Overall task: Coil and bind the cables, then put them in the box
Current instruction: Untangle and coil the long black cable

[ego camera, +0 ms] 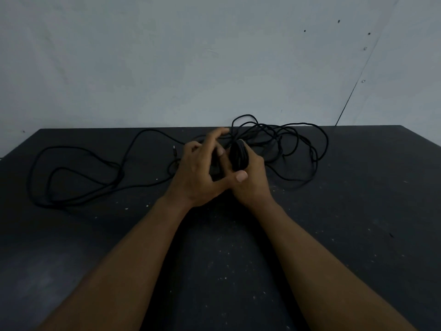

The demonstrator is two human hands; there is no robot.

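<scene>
Head view: we see the right hand (254,181) wrapped round a small tight coil (239,155) of black cable, held upright just above the table (334,235), fingers curled behind it. The left hand (200,173) is just left of the coil, back toward the camera, fingers spread and half-curled, fingertips reaching past the coil toward the far strands. Its thumb lies across against the right hand below the coil. We can't tell whether the left hand actually pinches a strand; it's dark on dark there.

The rest of the cable is loose. A tangle (290,139) lies right of and behind the coil, one loop rising in front of the wall (167,56). Long flat loops (78,177) lie well left of the coil. A plug (174,151) sits left of the coil, near the left hand.

Both forearms are bare and run from the near edge up to the coil.

The table is matte black with pale flecks near the coil. The wall behind is pale grey, with a slanted seam (358,75) and a few small dark marks up right.
</scene>
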